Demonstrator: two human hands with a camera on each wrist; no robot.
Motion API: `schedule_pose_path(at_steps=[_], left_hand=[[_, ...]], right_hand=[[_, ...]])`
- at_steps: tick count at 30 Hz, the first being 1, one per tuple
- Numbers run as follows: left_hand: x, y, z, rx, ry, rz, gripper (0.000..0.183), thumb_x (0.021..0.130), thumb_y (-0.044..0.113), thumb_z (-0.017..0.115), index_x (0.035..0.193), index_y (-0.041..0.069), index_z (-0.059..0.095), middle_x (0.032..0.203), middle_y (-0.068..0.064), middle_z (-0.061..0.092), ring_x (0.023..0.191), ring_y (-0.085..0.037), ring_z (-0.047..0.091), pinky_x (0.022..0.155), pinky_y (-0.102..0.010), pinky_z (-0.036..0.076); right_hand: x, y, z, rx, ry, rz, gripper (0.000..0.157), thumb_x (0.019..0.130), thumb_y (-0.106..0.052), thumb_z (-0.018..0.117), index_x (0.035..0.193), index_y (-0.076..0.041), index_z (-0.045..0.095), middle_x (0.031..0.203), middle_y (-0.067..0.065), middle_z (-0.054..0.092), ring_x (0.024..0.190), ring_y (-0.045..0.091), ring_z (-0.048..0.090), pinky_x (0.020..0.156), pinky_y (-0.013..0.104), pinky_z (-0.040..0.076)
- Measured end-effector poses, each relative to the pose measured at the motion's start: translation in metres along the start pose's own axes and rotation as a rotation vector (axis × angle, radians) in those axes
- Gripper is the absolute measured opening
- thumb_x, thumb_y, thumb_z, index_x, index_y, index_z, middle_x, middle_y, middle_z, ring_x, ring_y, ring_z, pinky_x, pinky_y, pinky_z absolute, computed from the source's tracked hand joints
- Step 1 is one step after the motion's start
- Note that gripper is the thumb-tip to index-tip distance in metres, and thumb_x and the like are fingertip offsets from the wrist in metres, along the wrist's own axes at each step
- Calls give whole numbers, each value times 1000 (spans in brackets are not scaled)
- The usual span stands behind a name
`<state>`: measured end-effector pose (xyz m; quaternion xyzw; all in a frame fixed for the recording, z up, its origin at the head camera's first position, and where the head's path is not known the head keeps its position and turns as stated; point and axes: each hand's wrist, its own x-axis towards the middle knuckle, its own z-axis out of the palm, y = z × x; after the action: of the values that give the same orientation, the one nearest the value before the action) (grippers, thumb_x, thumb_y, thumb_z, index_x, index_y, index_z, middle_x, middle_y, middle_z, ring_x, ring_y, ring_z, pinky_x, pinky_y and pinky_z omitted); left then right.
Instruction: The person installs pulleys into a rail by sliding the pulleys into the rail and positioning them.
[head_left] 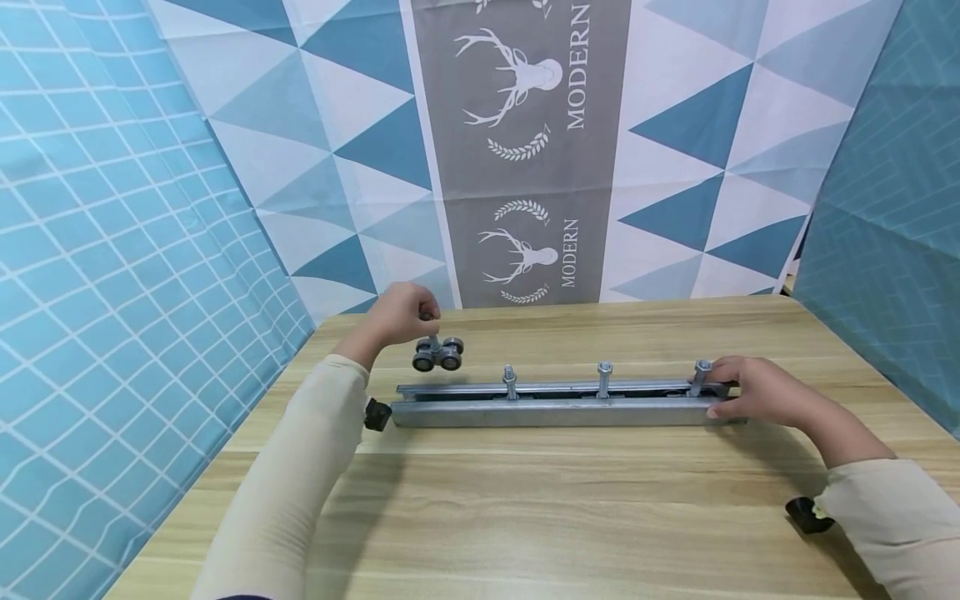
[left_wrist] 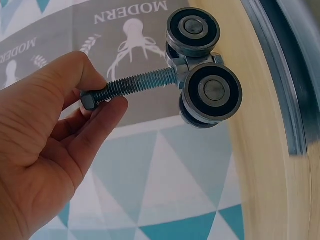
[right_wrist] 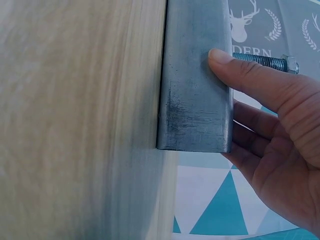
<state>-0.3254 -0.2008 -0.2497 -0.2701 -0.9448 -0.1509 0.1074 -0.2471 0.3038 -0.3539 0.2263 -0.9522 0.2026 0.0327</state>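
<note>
My left hand [head_left: 400, 314] pinches the bolt end of a four-wheeled roller trolley [head_left: 438, 358] between thumb and fingers. In the left wrist view, the threaded bolt [left_wrist: 145, 81] and the dark-sealed wheels [left_wrist: 214, 91] show plainly. The trolley hangs wheels down near the left end of a grey metal channel rail [head_left: 555, 414], which lies across the table with its slot upward. Three bolts [head_left: 604, 380] stand up out of the slot; their lower parts are hidden inside. My right hand [head_left: 768, 396] grips the rail's right end, thumb on the near side wall, beside the rightmost bolt [right_wrist: 267, 62].
The rail rests on a wood-grain table [head_left: 555, 508]. A patterned cloth [head_left: 525, 167] hangs behind it, with blue tiled cloth [head_left: 112, 250] on the left and teal cloth [head_left: 885, 208] on the right. Black wrist pieces [head_left: 810, 515] sit near both cuffs.
</note>
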Motion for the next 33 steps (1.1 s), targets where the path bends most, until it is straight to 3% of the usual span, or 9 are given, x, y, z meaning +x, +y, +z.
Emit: schedule_pose_path(at_steps=[7,17,24,33], left_hand=[[-22,-13,-13,32,22,25,4,80,5,65,78,7,68,65,-1,55,59,-17,46,65,-37,41],[-51,-32,-25,42,-3,-17,5,78,6,65,80,6,70,65,0,56,59,-17,47,64,-36,43],[-69,-42,-30,51,-14,-24,6,75,3,65,79,5,69,64,1,57,57,-15,47,61,-35,43],[-86,-54,-35,58,-58,-97,4,75,5,69,79,6,68,67,1,59,58,-15,49,60,-36,45]], right_hand=[[1,0,-1,1,8,-19,32,72,-19,85,98,-4,74,106,15,66,97,35,63,77,50,51],[1,0,-2,14,7,-23,31,73,-20,84,98,-5,74,107,14,65,96,32,63,75,47,51],[1,1,0,16,5,-13,31,73,-20,84,98,-5,74,109,17,65,98,35,62,77,48,51],[0,2,0,0,0,-4,40,73,-20,85,104,0,72,116,28,61,105,45,59,80,53,51]])
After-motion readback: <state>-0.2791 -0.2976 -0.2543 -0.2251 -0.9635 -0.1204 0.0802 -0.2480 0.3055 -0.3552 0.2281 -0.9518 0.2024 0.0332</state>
